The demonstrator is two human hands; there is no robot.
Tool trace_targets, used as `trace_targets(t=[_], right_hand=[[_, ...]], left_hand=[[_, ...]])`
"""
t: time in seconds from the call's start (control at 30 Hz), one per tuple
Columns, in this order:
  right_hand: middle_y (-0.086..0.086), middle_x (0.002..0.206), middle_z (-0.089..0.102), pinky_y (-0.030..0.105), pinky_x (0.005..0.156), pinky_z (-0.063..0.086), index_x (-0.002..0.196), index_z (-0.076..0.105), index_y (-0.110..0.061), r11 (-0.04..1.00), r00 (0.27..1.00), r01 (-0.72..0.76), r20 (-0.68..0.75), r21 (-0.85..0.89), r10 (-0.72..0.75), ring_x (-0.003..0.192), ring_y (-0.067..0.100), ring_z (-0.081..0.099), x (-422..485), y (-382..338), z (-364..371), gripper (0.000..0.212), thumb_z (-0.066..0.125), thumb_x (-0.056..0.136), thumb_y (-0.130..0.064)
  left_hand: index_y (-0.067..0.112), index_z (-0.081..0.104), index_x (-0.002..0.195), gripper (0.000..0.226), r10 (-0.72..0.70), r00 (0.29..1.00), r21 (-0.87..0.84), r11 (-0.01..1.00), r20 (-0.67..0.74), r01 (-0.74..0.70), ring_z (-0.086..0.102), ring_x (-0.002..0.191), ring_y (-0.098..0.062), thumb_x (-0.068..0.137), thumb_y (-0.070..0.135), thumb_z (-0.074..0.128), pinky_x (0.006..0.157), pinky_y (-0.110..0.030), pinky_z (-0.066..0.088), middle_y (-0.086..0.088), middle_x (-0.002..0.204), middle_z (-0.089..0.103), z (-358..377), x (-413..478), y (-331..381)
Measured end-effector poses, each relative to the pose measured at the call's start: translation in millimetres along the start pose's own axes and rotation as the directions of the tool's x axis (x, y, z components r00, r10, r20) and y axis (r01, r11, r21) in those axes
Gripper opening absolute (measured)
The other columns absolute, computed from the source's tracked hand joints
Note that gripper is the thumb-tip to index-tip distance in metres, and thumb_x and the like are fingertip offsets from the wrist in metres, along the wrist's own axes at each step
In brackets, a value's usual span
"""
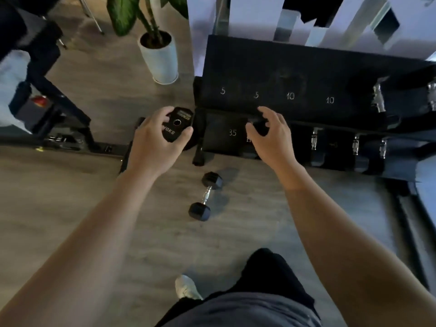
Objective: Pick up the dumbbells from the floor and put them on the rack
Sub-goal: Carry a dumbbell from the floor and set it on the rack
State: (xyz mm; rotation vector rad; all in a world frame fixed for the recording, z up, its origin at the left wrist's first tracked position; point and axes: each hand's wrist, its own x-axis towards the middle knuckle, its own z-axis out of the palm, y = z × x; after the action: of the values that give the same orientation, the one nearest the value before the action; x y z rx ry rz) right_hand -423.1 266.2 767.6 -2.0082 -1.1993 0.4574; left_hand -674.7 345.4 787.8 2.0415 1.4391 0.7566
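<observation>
My left hand [151, 142] grips the hexagonal black head of a dumbbell [178, 126] marked 10KG, held just left of the rack. My right hand [271, 135] curls over another black dumbbell head [258, 125] at the front edge of the rack's top shelf; the rest of it is lost against the dark rack. The black rack [259, 67] has a top shelf marked 5, 5, 10, 10 and a lower shelf marked 35. A small black dumbbell [205, 199] with a chrome handle lies on the wooden floor below and between my hands.
Several dumbbells [377, 100] with chrome handles rest on the rack's right side. A potted plant in a white pot [160, 57] stands left of the rack. A black exercise machine [47, 102] fills the left. My white shoe [186, 287] is near the bottom.
</observation>
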Motion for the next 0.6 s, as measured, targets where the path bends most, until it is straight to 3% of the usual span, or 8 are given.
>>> trace_targets(t=[0.17, 0.4, 0.5, 0.6], right_hand=[[0.003, 0.140, 0.055, 0.047, 0.105, 0.047, 0.142, 0.052, -0.024, 0.992, 0.982, -0.128, -0.136, 0.023, 0.130, 0.126, 0.023, 0.054, 7, -2, 28, 0.057, 0.062, 0.089, -0.045], [0.003, 0.133, 0.058, 0.037, 0.104, 0.046, 0.139, 0.055, -0.024, 0.950, 0.909, -0.280, -0.280, 0.138, 0.308, 0.121, 0.021, 0.057, 70, 23, 48, 0.054, 0.063, 0.090, -0.044], [0.004, 0.133, 0.059, 0.030, 0.100, 0.044, 0.139, 0.055, -0.024, 0.913, 0.841, -0.359, -0.358, 0.194, 0.406, 0.120, 0.018, 0.057, 85, 33, 39, 0.052, 0.064, 0.091, -0.042], [0.005, 0.131, 0.059, 0.034, 0.101, 0.045, 0.138, 0.057, -0.024, 0.861, 0.749, -0.429, -0.425, 0.275, 0.509, 0.117, 0.021, 0.059, 90, 41, 26, 0.051, 0.063, 0.090, -0.041]], left_hand=[[0.026, 0.052, 0.137, 0.058, 0.064, 0.982, -0.001, 0.998, 0.180, -0.064, 0.057, 0.112, -0.018, 0.086, 0.052, 0.065, 0.089, -0.030, 0.043, -0.002, 0.125, 0.062, -5, 61, -41], [0.030, 0.057, 0.131, 0.053, 0.167, 0.932, 0.007, 0.984, 0.321, -0.178, 0.059, 0.103, -0.014, 0.085, 0.056, 0.064, 0.082, -0.029, 0.044, 0.003, 0.116, 0.062, 56, 169, -20], [0.026, 0.057, 0.131, 0.053, 0.228, 0.891, -0.018, 0.971, 0.392, -0.240, 0.060, 0.098, -0.013, 0.086, 0.053, 0.066, 0.076, -0.022, 0.043, 0.003, 0.114, 0.062, 78, 206, 5], [0.025, 0.057, 0.130, 0.051, 0.278, 0.836, -0.045, 0.955, 0.474, -0.292, 0.060, 0.093, -0.009, 0.087, 0.051, 0.067, 0.067, -0.011, 0.037, 0.004, 0.112, 0.061, 100, 239, 24]])
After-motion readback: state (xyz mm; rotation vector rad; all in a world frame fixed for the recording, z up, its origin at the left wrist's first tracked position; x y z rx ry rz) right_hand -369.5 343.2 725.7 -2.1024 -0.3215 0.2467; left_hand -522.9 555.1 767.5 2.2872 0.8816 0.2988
